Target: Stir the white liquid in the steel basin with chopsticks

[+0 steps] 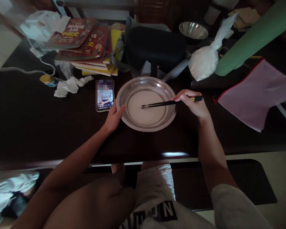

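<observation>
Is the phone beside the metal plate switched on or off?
On. The phone lies flat on the table, left of the metal plate, and its screen is lit with an image.

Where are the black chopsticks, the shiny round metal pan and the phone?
Black chopsticks (pixel 162 103), head view, middle of the sticks over the pan.
Shiny round metal pan (pixel 133 124), head view, its near rim.
Phone with lit screen (pixel 105 98), head view, middle of the screen.

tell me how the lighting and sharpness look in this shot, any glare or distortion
Head view: dim overall, the dark table nearly black; glare on the metal plate rim and the table's front edge; the phone screen glows, partly pixelated; corners blur and bend, wide-angle; the right hand with chopsticks and the left hand are fairly sharp.
</observation>
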Available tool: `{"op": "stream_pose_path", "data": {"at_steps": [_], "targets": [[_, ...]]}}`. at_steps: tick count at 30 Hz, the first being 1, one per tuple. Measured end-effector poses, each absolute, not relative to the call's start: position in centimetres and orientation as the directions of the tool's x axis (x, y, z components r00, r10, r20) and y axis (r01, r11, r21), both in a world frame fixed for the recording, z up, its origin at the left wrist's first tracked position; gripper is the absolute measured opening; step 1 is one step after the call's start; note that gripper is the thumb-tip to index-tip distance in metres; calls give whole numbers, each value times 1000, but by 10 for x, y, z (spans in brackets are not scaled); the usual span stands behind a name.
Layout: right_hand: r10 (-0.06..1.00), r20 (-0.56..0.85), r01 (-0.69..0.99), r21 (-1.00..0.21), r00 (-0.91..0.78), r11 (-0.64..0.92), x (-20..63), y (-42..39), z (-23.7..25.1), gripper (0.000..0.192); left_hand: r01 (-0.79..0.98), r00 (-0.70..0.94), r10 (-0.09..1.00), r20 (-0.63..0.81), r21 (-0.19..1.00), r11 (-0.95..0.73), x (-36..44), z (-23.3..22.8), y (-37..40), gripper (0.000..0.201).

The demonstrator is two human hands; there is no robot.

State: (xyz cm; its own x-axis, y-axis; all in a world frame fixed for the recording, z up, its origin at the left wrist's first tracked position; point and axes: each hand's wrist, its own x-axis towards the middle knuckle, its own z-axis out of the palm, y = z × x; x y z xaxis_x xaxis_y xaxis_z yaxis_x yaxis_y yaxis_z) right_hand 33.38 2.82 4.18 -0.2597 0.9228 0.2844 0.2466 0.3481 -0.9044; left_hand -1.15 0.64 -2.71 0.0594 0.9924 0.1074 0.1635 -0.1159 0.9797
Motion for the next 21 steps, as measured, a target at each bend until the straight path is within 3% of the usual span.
{"op": "stream_pose_path", "data": {"at_steps": [4, 10, 15, 21], "targets": [[938, 310, 208, -918, -156, 338, 338, 28, 42, 31, 179, 59, 993, 99, 978, -108, -12, -27, 6, 55], [922, 268, 257, -905, -278, 340, 333, 29, 40, 29, 191, 51, 995, 90, 977, -98, -12, -28, 8, 56], [940, 314, 240, -910, -136, 339, 336, 28, 43, 32, 191, 69, 991, 112, 974, -123, -11, -27, 7, 55], [926, 259, 251, -910, -276, 329, 331, 27, 43, 30, 165, 49, 993, 106, 980, -113, -12, -30, 7, 53]]}}
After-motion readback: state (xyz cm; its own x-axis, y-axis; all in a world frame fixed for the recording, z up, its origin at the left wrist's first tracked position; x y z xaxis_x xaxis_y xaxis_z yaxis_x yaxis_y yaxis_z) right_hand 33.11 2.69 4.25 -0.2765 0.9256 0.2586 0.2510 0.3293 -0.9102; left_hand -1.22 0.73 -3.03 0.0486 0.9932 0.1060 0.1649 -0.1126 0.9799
